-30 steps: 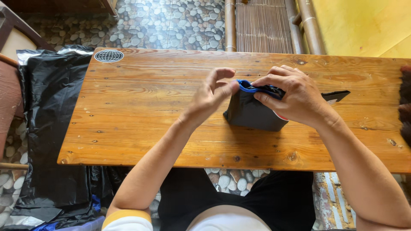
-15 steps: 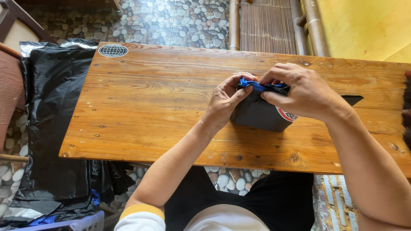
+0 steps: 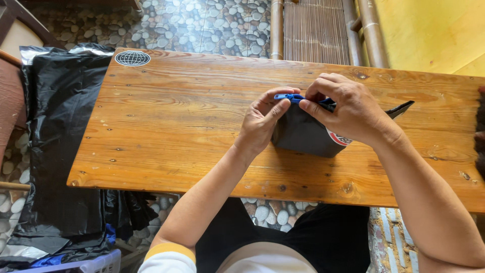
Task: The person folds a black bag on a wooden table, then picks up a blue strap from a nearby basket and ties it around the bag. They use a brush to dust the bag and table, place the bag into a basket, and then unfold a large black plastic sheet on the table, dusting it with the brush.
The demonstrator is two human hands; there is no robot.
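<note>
Two hands meet over a dark pouch (image 3: 303, 135) standing on the wooden table (image 3: 177, 131). At nine o'clock of the table, black plastic sheeting (image 3: 55, 151) hangs; a round globe sticker (image 3: 132, 58) sits at the table's ten o'clock corner. Left hand (image 3: 262, 121), at nine o'clock of the pouch, pinches the pouch's top edge, fingers closed. Right hand (image 3: 348, 108), at one o'clock, fingers closed, nips the blue zipper pull (image 3: 288, 97).

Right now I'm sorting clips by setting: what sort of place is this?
Probably a home patio or porch: pebble-mosaic floor, bamboo poles against a yellow wall, and a plain wooden table.
</note>
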